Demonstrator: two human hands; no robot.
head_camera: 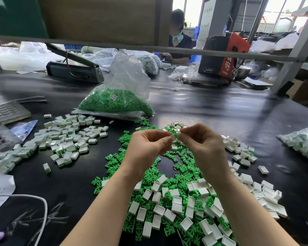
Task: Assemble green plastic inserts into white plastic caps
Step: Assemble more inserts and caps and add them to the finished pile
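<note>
Both hands up over the loose pile so parts stay w/in reach. Left hand (149, 144) pinches a white cap (172, 138); right hand (201, 139) pinches a green insert (176, 135), tips meeting at the cap, prob. pressing it in. Wrists bent in, forearms angled together. Done pieces (64, 142) heaped left on the table (220, 112).

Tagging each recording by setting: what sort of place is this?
Probably a small factory assembly bench: loose green plastic inserts and white plastic caps heaped on a black worktable, plus a clear bag of inserts.
</note>
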